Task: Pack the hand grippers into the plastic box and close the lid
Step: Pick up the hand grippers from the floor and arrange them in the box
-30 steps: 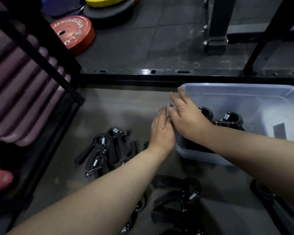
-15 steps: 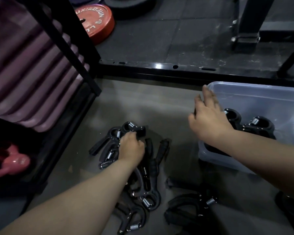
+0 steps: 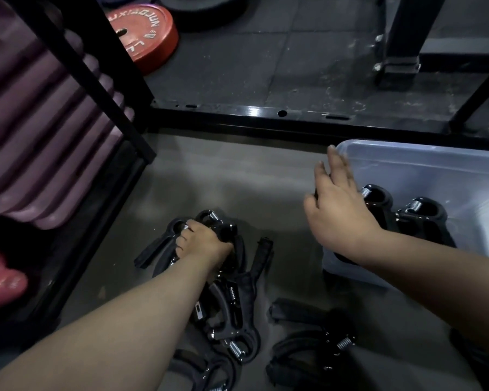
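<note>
Left grip point(image 3: 203, 245) closed round a gripper point(image 3: 223, 225) on top of the pile point(image 3: 237, 306) on the floor point(image 3: 223, 179), right grip point(image 3: 342, 213) open, fingers straight, over left wall of box point(image 3: 407, 153), two grippers point(image 3: 424, 211) inside just right of it

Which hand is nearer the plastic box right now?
Right. The right hand is over the left edge of the plastic box. The left hand is apart, off to its left, gripping a hand gripper in the floor pile.
</note>
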{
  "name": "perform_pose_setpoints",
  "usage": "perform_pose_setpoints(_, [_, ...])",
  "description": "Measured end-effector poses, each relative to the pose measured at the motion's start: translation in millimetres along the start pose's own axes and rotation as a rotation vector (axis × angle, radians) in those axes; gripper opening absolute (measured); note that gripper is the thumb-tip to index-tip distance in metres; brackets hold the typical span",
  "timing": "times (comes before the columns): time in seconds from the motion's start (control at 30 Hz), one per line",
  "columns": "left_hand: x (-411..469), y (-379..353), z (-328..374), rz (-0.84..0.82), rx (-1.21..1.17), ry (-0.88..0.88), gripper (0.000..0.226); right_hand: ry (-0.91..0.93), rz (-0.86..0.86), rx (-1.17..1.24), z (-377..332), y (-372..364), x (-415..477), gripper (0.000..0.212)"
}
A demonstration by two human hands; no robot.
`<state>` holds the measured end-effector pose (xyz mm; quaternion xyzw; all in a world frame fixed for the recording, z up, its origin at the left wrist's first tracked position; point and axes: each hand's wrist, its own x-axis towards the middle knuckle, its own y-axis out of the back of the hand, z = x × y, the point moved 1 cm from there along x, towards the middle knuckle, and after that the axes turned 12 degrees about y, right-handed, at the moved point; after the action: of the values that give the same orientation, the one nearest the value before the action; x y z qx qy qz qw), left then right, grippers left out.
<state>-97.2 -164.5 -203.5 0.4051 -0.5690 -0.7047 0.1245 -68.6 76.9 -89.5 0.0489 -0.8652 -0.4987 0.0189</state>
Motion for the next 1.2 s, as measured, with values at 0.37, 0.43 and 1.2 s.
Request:
perform_pose_setpoints(0.37, [-49,40,42,-0.49,-1.075,-0.037,0.035,0.017,0.021,0.083,2,-4,-1,0.062])
perform_pose_setpoints(0.43, [-72,52,55,-0.781,-1.194,-0.034,0.018,0.019,0.008,0.087,4,-3,1,0.063])
perform_pose_setpoints(1.2, [-214,83,134,-0.438,-0.625,-0.959,0.047,-0.083,-0.04,0.631,52,105,-39,0.016])
